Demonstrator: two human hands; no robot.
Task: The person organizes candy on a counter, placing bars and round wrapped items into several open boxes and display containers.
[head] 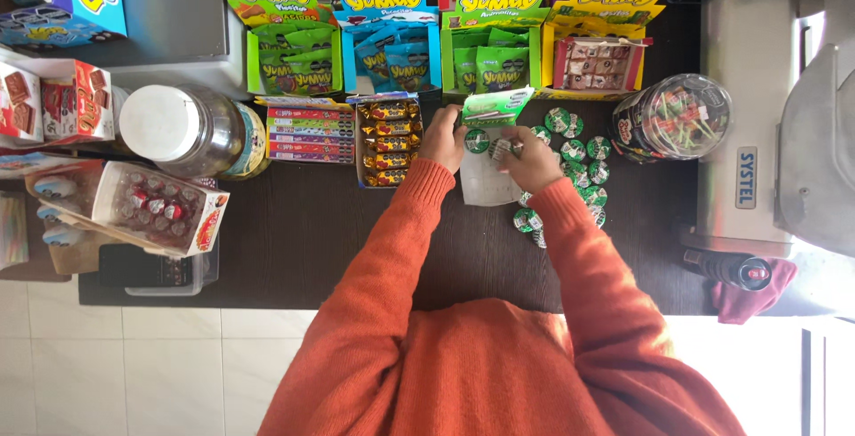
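Candies [573, 150], small, round and green-wrapped, are scattered on the dark counter [303, 231] right of an open white box [485, 178] with a green lid, whose far left edge is clasped by the left hand [443, 138], while one candy is pinched over it by the right hand [525, 158].

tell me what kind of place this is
Most likely a small sweet shop or kiosk counter. Open display boxes of bagged sweets line the back of the dark counter, a clear jar of lollipops stands at the right, and the right hand sorts small round green-wrapped candies.
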